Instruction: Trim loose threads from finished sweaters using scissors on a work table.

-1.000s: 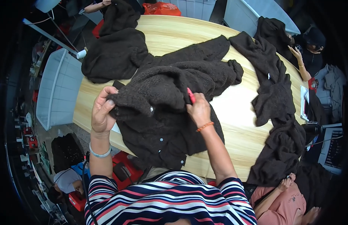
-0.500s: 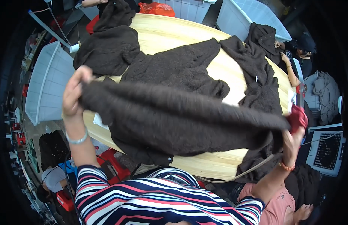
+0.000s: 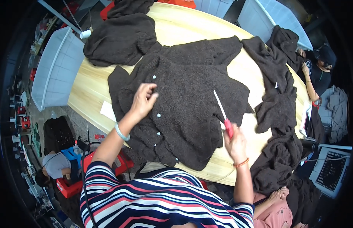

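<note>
A dark brown knitted cardigan (image 3: 188, 98) lies spread on the pale wooden table (image 3: 180, 19) in front of me, with several shiny round buttons down its left part. Over the button side is my left hand (image 3: 144, 100), its fingers loosely bent and apart, holding nothing. My right hand (image 3: 236, 143) grips red-handled scissors (image 3: 229, 128) by the handle. Their long pale blade points away from me and left, over the right part of the cardigan. Whether the blade touches the knit I cannot tell.
More dark knitwear lies in heaps at the far left (image 3: 121, 40) and along the right side (image 3: 277, 95). Large pale bins (image 3: 51, 68) stand around the table. One person (image 3: 322, 62) handles knitwear at the far right; another in pink (image 3: 273, 216) sits at my near right.
The cardigan, held stretched up between both hands before, now lies on the table. My left hand has let go and moved inward; the right came in with the scissors pointing forward.
</note>
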`<state>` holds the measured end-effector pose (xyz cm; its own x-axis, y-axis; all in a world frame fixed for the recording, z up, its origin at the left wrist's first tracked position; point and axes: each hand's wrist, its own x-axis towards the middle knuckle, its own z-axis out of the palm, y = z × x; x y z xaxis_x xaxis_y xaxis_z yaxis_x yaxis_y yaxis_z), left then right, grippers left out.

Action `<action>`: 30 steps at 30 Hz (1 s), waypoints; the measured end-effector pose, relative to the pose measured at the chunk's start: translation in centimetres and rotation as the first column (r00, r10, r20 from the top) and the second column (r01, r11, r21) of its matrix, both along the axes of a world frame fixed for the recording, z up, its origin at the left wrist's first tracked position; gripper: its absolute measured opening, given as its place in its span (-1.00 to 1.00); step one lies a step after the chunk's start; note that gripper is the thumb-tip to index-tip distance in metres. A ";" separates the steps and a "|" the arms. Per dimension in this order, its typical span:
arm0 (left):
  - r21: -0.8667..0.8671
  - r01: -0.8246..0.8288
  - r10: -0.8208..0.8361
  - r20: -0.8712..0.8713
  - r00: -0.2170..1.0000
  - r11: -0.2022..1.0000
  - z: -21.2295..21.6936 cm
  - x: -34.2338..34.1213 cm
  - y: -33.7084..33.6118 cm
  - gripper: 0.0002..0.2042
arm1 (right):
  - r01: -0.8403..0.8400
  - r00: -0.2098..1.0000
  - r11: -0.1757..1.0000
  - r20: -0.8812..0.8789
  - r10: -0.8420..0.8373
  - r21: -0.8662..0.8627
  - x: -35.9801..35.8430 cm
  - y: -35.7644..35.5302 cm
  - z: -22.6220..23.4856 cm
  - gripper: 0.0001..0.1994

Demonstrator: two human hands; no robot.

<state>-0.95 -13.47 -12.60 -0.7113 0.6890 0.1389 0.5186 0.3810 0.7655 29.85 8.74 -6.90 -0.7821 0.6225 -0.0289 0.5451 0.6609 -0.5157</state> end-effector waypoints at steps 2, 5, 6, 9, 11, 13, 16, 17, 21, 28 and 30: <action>0.062 -0.107 0.093 0.197 0.976 0.992 -1.1 1.2 -0.3 -0.58 | -0.084 0.996 0.994 0.011 0.085 -0.068 -0.1 -2.3 0.3 -0.75; 0.158 -0.469 0.165 0.801 0.576 0.869 -2.5 -1.5 1.2 -0.53 | -0.202 0.979 0.956 -0.065 0.192 -0.214 -1.2 -4.9 0.6 -0.75; 0.114 -0.543 0.088 0.939 0.332 0.832 -2.1 -2.7 1.9 -0.57 | -0.218 0.976 0.940 -0.042 0.214 -0.262 -1.7 -5.4 0.9 -0.75; 0.140 -0.491 -0.092 0.988 0.121 0.860 -2.7 -5.0 2.9 -0.82 | -0.231 0.973 0.919 -0.070 0.220 -0.320 -4.5 -6.3 1.5 -0.76; 0.128 -0.488 -0.153 0.988 -0.011 0.863 -3.7 -5.9 2.9 -0.91 | -0.231 0.972 0.920 -0.033 0.233 -0.316 -6.4 -6.7 2.1 -0.77; 0.132 -0.472 -0.153 0.988 -0.006 0.872 -4.6 -6.4 2.5 -0.91 | -0.269 0.956 0.913 0.032 0.293 -0.305 -7.9 -7.0 2.4 -0.80; 0.146 -0.479 -0.107 0.988 0.109 0.865 -5.4 -6.5 2.6 -0.91 | -0.276 0.949 0.916 0.065 0.307 -0.292 -10.3 -7.4 2.9 -0.80; 0.163 -0.500 -0.060 0.975 0.215 0.851 -5.2 -6.4 3.1 -0.91 | -0.287 0.950 0.923 0.046 0.309 -0.257 -10.8 -7.4 2.9 -0.79; 0.140 -0.616 0.133 0.917 0.375 0.776 -5.1 -6.9 4.1 -0.89 | -0.273 0.946 0.936 0.116 0.303 -0.221 -12.7 -7.4 3.4 -0.78; 0.254 -0.522 0.027 0.882 0.471 0.814 -4.4 -8.3 3.5 -0.85 | -0.312 0.944 0.938 0.065 0.324 -0.154 -17.0 -7.6 2.8 -0.78; 0.225 -0.528 0.003 0.919 0.395 0.819 -4.2 -9.0 3.1 -0.85 | -0.312 0.940 0.935 0.085 0.329 -0.171 -17.5 -7.7 2.6 -0.78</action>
<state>-9.99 -10.35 -16.77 -0.7490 0.4828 -0.4537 -0.5719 -0.1256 0.8106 12.32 1.01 -4.28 -0.9257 0.3204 -0.2013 0.3765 0.7279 -0.5731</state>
